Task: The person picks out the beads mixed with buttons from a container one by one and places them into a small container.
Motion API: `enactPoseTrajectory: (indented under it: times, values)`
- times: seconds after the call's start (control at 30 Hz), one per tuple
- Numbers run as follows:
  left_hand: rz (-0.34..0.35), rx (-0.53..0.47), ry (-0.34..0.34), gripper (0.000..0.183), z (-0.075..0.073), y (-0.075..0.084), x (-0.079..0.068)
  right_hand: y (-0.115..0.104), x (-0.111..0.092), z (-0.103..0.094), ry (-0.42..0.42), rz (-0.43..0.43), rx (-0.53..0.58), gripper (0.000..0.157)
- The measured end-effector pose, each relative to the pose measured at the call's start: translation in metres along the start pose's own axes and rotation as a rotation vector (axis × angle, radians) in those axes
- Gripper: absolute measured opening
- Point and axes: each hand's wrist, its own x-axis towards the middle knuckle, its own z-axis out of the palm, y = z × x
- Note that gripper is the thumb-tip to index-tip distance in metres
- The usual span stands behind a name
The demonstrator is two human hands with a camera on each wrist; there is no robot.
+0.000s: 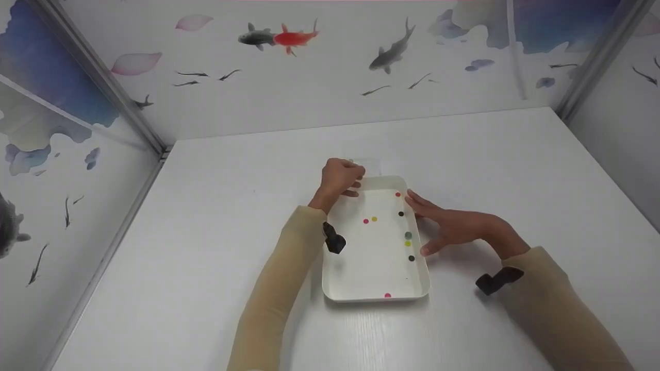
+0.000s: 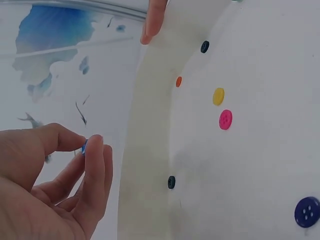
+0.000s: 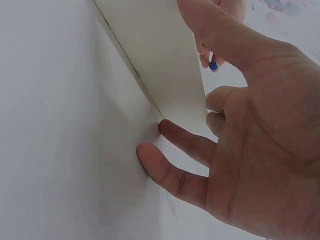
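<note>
A white rectangular tray lies on the table with several small buttons scattered in it. Above its far left corner, my left hand pinches a small blue button between thumb and fingertip. That blue button also shows in the right wrist view. My right hand is at the tray's right side, fingers spread along the outer wall. In the left wrist view, a pink button and a yellow button lie close together, and a larger dark blue button is at the lower right.
Just beyond the tray's far edge lies a clear, see-through item, its kind hard to tell. Inside the tray, dark, green and yellow buttons line the right wall, and a pink button is at the near edge. Printed panels enclose the white table.
</note>
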Motion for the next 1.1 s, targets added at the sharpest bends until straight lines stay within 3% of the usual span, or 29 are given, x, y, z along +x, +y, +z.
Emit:
enactPoseTrajectory:
  times: [0.23, 0.7, 1.1]
  values:
    - [0.001, -0.066, 0.033, 0.022, -0.001, -0.002, 0.006, -0.004, -0.001, -0.001, 0.001, 0.006, -0.009, 0.121]
    - [0.102, -0.208, 0.081, 0.021, 0.000, -0.010, 0.012, -0.003, 0.000, -0.001, 0.005, 0.027, -0.013, 0.122]
    - [0.167, -0.270, 0.097, 0.019, 0.002, -0.015, 0.019, 0.001, 0.001, 0.001, 0.010, 0.008, 0.008, 0.122]
